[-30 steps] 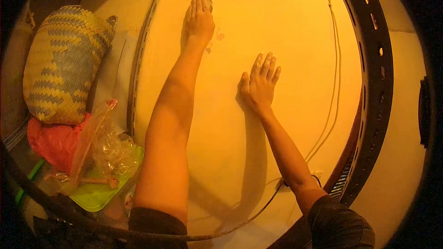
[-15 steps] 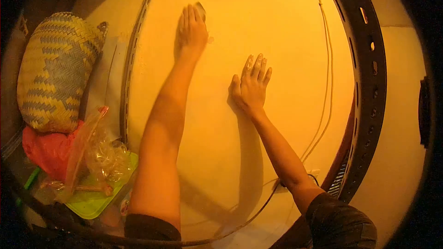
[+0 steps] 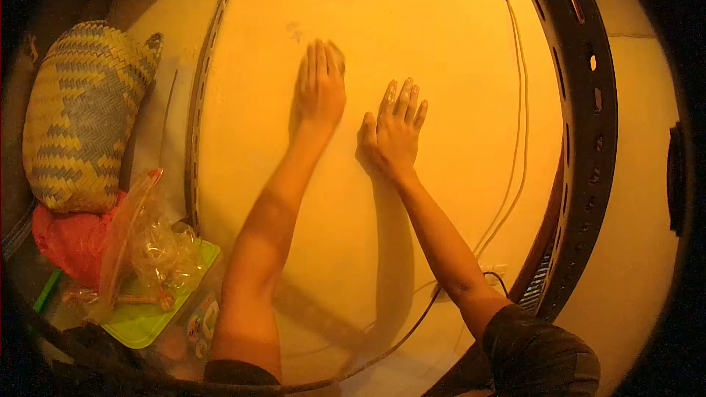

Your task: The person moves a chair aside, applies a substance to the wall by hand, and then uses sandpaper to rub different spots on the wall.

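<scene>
The left hand (image 3: 321, 88) lies flat on the large smooth yellow-lit panel (image 3: 456, 37), fingers straight and closed together. It pins a small pale pad (image 3: 337, 49) against the surface, and only a corner of the pad shows beyond the fingertips at the far right of the hand. The pad is held by pressure from the flattened fingers, not by a curled grip, which judging by the posture keeps its whole face on the panel. What the pad is made of cannot be told. The right hand (image 3: 395, 136) is released and holds nothing. Its palm rests on the panel just beside the left hand and slightly nearer, with the fingers spread, apparently to steady the body. A faint smudge (image 3: 294, 28) marks the panel just beyond the left hand, to the far left. A pale perforated metal strip (image 3: 197, 132) runs along the left edge of the panel, and a dark slotted metal rail (image 3: 588, 103) runs along the right. Two thin white cables (image 3: 519, 103) lie along the panel inside the rail, well clear of both hands. To the left, off the panel, are a yellow-and-grey woven basket (image 3: 81, 114), a red plastic bag (image 3: 62, 239) below it, and crumpled clear plastic bags (image 3: 151, 242) resting on a green plastic tray (image 3: 147, 323).
</scene>
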The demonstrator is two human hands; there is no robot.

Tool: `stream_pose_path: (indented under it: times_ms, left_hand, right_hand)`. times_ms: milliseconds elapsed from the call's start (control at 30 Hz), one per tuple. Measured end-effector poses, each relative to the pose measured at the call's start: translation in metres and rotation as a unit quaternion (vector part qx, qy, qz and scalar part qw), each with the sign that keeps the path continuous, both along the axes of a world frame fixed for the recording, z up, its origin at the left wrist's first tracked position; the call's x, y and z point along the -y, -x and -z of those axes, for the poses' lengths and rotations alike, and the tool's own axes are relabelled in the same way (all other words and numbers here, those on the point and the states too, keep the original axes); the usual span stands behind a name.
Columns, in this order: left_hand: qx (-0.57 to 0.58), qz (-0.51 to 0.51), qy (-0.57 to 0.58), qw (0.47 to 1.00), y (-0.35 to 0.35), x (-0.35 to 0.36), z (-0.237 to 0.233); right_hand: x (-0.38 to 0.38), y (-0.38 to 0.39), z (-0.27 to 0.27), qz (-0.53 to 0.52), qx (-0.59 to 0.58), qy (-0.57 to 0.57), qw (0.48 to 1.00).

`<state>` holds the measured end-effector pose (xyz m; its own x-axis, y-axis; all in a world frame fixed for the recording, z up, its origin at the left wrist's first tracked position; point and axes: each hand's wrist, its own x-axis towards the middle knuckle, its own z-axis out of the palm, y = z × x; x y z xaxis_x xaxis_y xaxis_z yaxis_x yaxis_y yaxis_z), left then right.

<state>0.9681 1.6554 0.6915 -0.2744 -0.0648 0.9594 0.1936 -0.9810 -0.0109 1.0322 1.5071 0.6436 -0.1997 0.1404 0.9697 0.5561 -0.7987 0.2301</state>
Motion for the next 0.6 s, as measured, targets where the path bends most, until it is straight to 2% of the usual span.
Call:
stream_pose_path:
  times_ms: [67, 167, 300, 400, 467, 533, 600]
  left_hand:
    - [0.029, 0.017, 0.012, 0.999, -0.005, -0.018, -0.061]
    - [0.024, -0.038, 0.051, 0.998, 0.000, -0.009, -0.078]
    - [0.001, -0.044, 0.013, 0.999, -0.015, 0.014, 0.031]
    - [-0.042, -0.034, 0.038, 0.998, -0.007, 0.009, 0.084]
    - [-0.023, -0.055, 0.043, 0.997, -0.004, -0.001, 0.062]
    - [0.003, -0.075, 0.045, 0.996, 0.002, -0.013, 0.017]
    - [0.064, -0.009, 0.060, 0.996, 0.010, -0.029, -0.042]
  right_hand:
    - [0.000, 0.001, 0.000, 0.013, -0.011, 0.003, 1.000]
    - [-0.001, -0.004, -0.001, 0.020, -0.006, 0.002, 1.000]
    - [0.000, 0.003, 0.002, 0.011, -0.016, 0.010, 1.000]
    - [0.001, 0.002, 0.002, 0.009, -0.010, 0.005, 1.000]
    - [0.002, 0.005, 0.001, 0.015, -0.015, 0.008, 1.000]
    - [0.003, 0.006, 0.002, 0.006, -0.013, 0.004, 1.000]
    - [0.000, 0.004, 0.000, 0.002, -0.014, 0.004, 1.000]
